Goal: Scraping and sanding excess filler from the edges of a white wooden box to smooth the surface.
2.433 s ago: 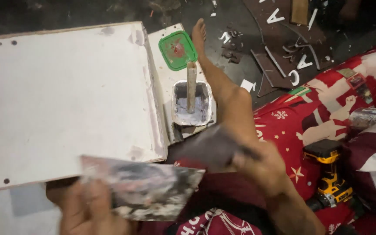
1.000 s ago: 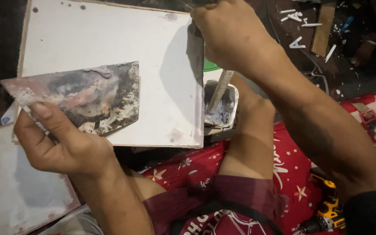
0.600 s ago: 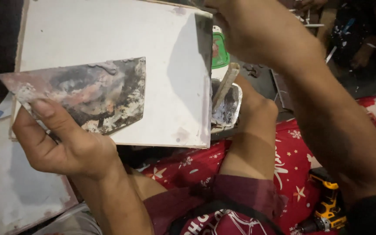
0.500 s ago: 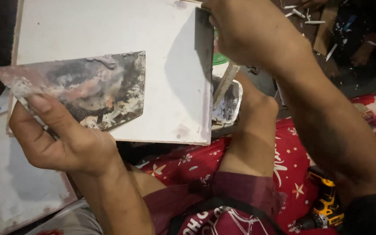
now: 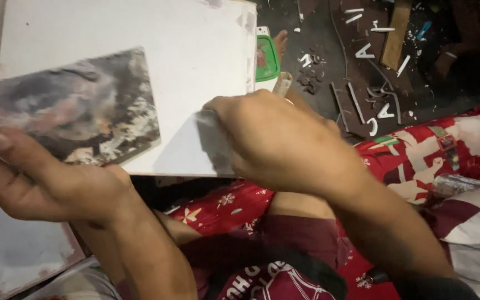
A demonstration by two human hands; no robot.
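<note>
At the far left the left hand (image 5: 45, 183) pinches a flat plate (image 5: 73, 105), smeared grey, black and white with putty, thumb along its lower edge, holding it over the left part of the white board (image 5: 195, 66). At the board's lower right corner the right hand (image 5: 273, 141) is closed on what seems a scraper blade (image 5: 209, 139), mostly hidden by the fingers. Past the board's right edge lie a green-lidded tub (image 5: 266, 55), a bare foot (image 5: 280, 41), white cut letters (image 5: 365, 53) on the dark floor and red printed cloth (image 5: 434, 150).

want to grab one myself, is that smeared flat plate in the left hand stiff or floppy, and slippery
The smeared plate probably is stiff: it juts flat and unbent from the left hand, whose grip is at one edge only. Likely light, since one hand carries it. The crusted smears may make it grimy rather than slick.
</note>
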